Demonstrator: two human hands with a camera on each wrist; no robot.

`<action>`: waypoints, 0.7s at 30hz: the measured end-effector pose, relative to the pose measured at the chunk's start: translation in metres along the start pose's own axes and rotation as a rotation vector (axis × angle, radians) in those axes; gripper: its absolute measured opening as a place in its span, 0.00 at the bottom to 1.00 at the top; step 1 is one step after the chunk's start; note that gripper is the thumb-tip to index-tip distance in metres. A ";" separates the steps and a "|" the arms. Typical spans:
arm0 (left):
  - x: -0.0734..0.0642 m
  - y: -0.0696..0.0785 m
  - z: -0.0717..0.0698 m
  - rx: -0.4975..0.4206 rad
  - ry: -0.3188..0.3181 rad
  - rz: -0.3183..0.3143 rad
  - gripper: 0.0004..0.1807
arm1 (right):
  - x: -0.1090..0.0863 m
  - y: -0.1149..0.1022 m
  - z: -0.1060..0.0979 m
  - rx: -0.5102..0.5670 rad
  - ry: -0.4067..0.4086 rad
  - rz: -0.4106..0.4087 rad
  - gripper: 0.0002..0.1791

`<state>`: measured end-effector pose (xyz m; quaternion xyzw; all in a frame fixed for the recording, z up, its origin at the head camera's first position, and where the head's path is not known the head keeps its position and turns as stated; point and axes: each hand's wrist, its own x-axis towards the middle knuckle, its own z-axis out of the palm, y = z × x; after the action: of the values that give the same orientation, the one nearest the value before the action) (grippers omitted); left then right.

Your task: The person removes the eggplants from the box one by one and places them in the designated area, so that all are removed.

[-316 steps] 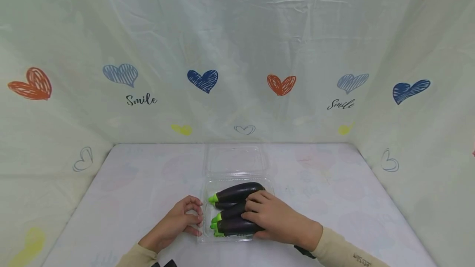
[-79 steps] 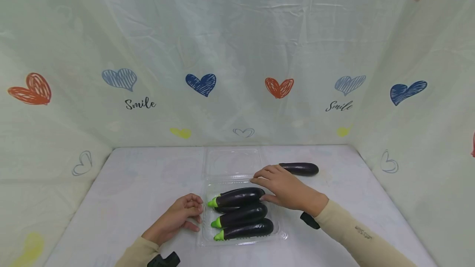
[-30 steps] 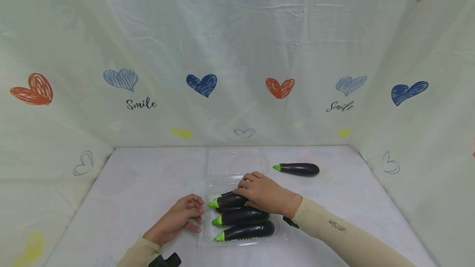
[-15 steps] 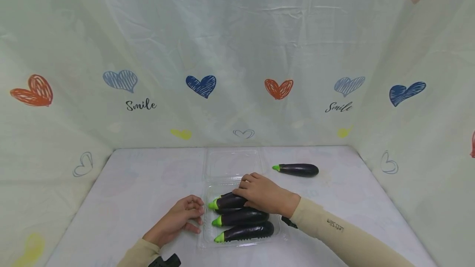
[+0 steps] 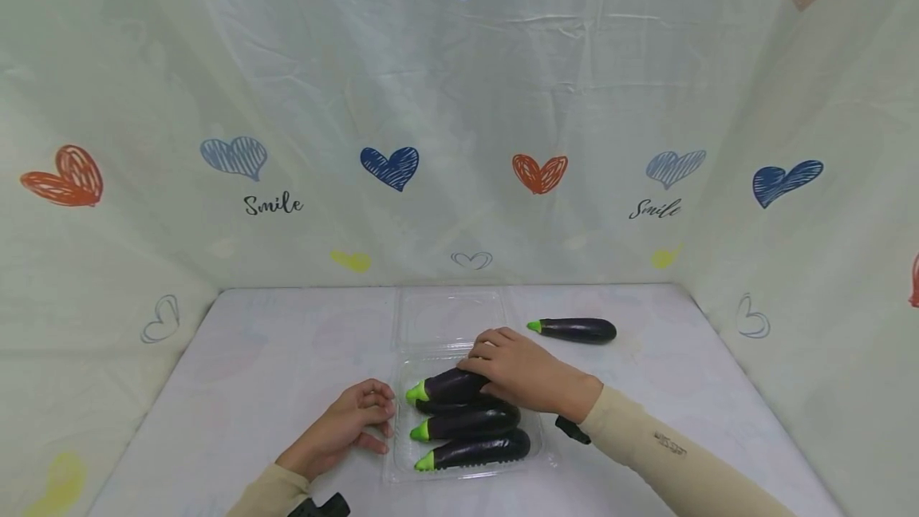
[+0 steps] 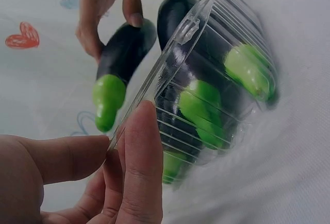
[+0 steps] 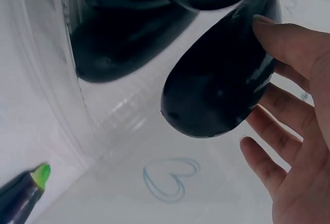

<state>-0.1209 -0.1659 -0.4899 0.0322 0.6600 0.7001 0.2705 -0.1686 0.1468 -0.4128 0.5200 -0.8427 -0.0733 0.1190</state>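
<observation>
My left hand (image 5: 348, 425) pinches the left rim of a clear plastic clamshell box (image 6: 135, 103) between thumb and fingers. Dark purple eggplants with bright green stem ends lie inside, including a front one (image 5: 483, 447) and a middle one (image 5: 470, 423). Over the back of the box, my right hand (image 5: 527, 373) grips the topmost eggplant (image 5: 448, 385) near its rounded end. In the left wrist view this held eggplant (image 6: 126, 51) is raised clear of the others, stem tilted down. My right thumb (image 7: 289, 38) lies along its side in the right wrist view.
Another eggplant (image 5: 577, 330) lies on the white tabletop (image 5: 632, 421), behind and right of the box. The box's open lid (image 5: 452, 317) lies flat toward the back. A pale cloth printed with hearts (image 5: 459, 86) hangs behind and at both sides.
One eggplant has come to lie at the back right of the table. My right hand then returned to the box, took hold of the top eggplant and has just lifted it slightly.
</observation>
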 end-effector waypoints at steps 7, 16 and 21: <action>-0.001 0.001 0.001 0.003 0.006 -0.008 0.12 | -0.013 0.009 -0.012 0.019 0.048 0.041 0.26; 0.000 0.001 0.001 0.010 0.014 -0.018 0.12 | -0.032 0.019 -0.015 0.082 0.087 0.095 0.28; 0.000 0.000 0.000 0.010 0.009 -0.016 0.12 | -0.042 0.024 -0.013 0.120 0.109 0.132 0.28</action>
<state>-0.1210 -0.1657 -0.4896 0.0251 0.6649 0.6949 0.2728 -0.1671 0.1954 -0.3995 0.4727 -0.8703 0.0138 0.1380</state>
